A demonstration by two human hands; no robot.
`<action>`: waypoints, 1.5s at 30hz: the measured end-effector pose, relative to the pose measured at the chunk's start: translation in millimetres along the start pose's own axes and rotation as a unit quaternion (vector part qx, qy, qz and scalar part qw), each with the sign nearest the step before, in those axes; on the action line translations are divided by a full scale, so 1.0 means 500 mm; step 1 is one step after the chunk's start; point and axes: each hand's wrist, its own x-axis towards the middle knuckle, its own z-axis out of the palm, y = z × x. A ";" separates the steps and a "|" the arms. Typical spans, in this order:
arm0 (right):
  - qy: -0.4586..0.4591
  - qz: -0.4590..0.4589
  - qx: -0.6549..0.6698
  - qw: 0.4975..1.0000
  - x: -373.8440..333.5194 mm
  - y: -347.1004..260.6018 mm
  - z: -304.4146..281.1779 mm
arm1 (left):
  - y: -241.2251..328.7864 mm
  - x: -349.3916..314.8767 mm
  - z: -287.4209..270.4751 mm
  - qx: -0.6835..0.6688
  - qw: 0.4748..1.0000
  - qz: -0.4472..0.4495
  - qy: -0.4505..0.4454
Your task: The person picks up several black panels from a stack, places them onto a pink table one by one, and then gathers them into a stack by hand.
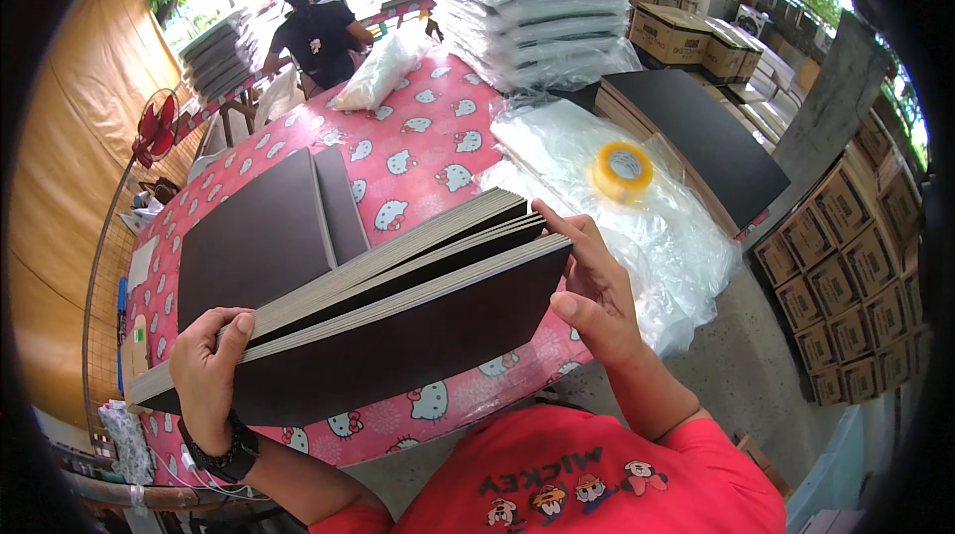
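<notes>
Holding what?
Black boards, fanned, tilted over pink desk. Left grip clamped on their left end.
Right grip?
Loosely open at their right end; firm contact unclear.

Smooth, near-matt faces on the fanned bundle of rectangular black boards, and what edges: pale grey, dry, like raw paperboard! Beneath, the pink cat-printed table cover looks like slick plastic, catching a sheen. Over to the heap of clear, flat bags, all crinkled, glossy plastic film, and the round yellow tape roll atop it, shiny and translucent. More gleaming film on the tall wrapped stack! Dull brown cardboard for the boxy printed cartons; soft, matt cloth for the red shirt.
</notes>
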 end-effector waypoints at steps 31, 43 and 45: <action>0.015 0.035 0.114 0.993 0.020 0.001 0.004 | -0.001 0.004 0.004 -0.006 1.000 0.009 0.013; 0.008 0.015 0.118 0.993 0.014 0.011 0.001 | 0.000 -0.002 0.004 0.001 1.000 0.001 0.009; 0.007 0.010 0.107 0.994 0.013 0.013 0.002 | 0.008 -0.002 0.001 0.013 1.000 -0.016 0.002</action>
